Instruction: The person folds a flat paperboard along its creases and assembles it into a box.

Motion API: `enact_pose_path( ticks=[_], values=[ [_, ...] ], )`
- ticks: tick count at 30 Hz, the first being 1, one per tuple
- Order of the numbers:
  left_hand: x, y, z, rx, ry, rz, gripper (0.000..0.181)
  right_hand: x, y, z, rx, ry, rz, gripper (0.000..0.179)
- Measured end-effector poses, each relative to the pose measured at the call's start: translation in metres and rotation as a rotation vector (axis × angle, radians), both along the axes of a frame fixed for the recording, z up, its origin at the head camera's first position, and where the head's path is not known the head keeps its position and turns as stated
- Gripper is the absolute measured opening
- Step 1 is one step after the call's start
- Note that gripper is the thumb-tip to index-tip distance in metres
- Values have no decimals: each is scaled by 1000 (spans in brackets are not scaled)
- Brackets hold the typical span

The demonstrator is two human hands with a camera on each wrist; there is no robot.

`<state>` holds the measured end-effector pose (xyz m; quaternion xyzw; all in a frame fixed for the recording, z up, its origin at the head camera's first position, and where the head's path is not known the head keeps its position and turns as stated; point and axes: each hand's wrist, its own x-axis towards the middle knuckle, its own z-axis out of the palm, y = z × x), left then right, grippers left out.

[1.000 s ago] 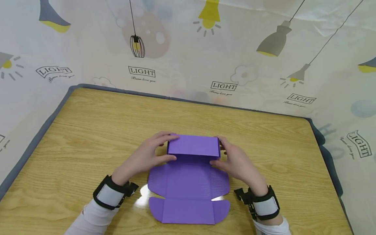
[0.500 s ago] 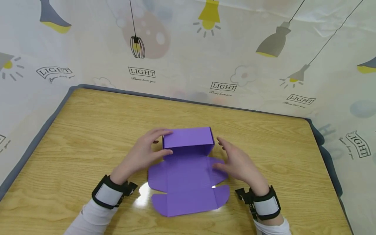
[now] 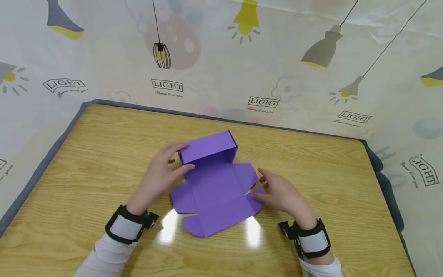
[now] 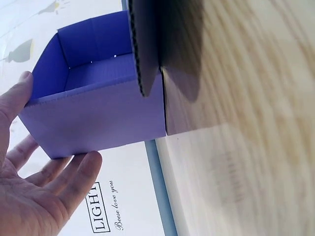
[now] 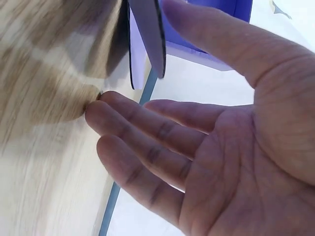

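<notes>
A purple cardboard box (image 3: 208,147) lies turned on the wooden table, its folded tray part at the back. Its lid panel (image 3: 216,188) spreads flat toward the front, with side flaps out. My left hand (image 3: 160,171) grips the tray's left end, thumb at the front edge and fingers round the far side. The left wrist view shows the thumb at the rim of the box wall (image 4: 98,120). My right hand (image 3: 282,192) is beside the front right flap, fingers loosely bent. In the right wrist view its palm holds nothing; whether the thumb touches the flap (image 5: 150,34) is unclear.
The wooden table (image 3: 332,173) has a grey edge strip (image 3: 242,122) along its back and sides. Behind it hangs a pale cloth (image 3: 214,73) printed with lamps. Black wrist straps (image 3: 128,225) are on both arms.
The box has turned counterclockwise and shifted toward the back left, with the left hand holding it. The right hand has let go of the tray's right end and stayed nearly in place.
</notes>
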<state>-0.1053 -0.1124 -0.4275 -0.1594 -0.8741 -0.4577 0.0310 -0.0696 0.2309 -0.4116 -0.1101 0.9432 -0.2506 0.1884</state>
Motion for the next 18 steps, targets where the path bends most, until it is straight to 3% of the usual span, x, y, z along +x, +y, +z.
enact_pose_path(
  ticks=[9,18],
  values=[
    [0,-1,0,8,7,69,60,0,0,-2,-14,-4,-5,71],
    [1,-1,5,-73,22,56,66,-1,0,-2,-22,43,1,44]
  ],
)
